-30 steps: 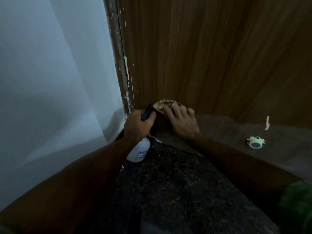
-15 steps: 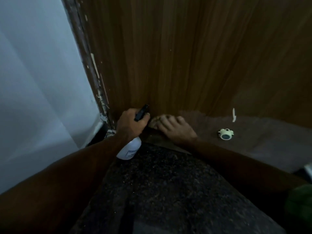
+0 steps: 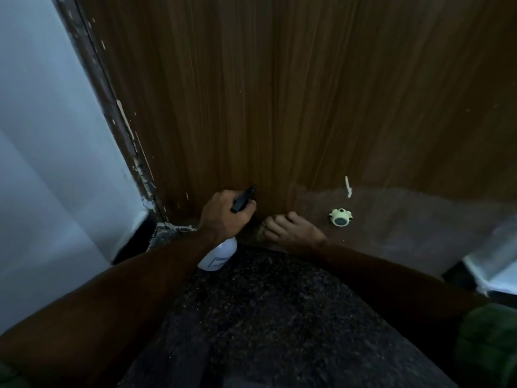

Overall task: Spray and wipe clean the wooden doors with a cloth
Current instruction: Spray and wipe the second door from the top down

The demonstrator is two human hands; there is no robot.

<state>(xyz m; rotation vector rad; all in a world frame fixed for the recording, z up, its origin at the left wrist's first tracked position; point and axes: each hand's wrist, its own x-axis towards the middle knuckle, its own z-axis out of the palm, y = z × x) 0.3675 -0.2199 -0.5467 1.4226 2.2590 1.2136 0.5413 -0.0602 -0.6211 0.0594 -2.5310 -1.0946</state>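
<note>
A brown wooden door (image 3: 279, 93) fills the upper view. Low at its foot, my left hand (image 3: 221, 217) grips a white spray bottle (image 3: 219, 254) by its black nozzle head, nozzle pointing at the door. Just right of it, my right hand (image 3: 293, 229) presses a small patterned cloth (image 3: 261, 229) against the very bottom of the door. Most of the cloth is hidden under my fingers.
A pale wall (image 3: 50, 163) and a chipped door frame (image 3: 117, 121) stand at the left. A small pale green doorstop (image 3: 340, 217) sits on the brownish floor strip at the right. Dark speckled flooring (image 3: 265, 317) lies below my arms. Another pale edge (image 3: 492, 261) shows at far right.
The view has shifted right and pulled back. My right hand with the cloth slid down from the door's lower face to its bottom edge; my left hand kept the bottle beside it.
</note>
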